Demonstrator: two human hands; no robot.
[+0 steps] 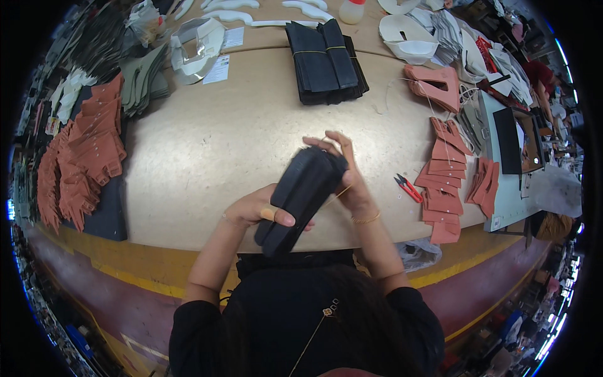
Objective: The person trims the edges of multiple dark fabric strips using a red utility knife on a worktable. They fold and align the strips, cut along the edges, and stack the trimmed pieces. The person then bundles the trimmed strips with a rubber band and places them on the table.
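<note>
A bundle of black fabric-like pieces (304,182) is held at a slant above the near edge of the table. My left hand (256,208) is closed around its lower left side, thumb across the top, with a tan bandage on the thumb. At the upper right end, my right hand (352,173) curls around the bundle, its fingers bent over the far corner. A thin yellowish band (340,193) runs between the bundle and my right palm; its full path is hidden. Farther back lies a stack of black pieces (323,66) tied with similar bands.
Red-handled thread snips (409,188) lie right of my right hand, near rows of salmon-coloured cut pieces (443,188). More salmon pieces (85,151) rest on a dark board at left. White curved parts (196,49) and a lidded bottle (352,11) stand along the back.
</note>
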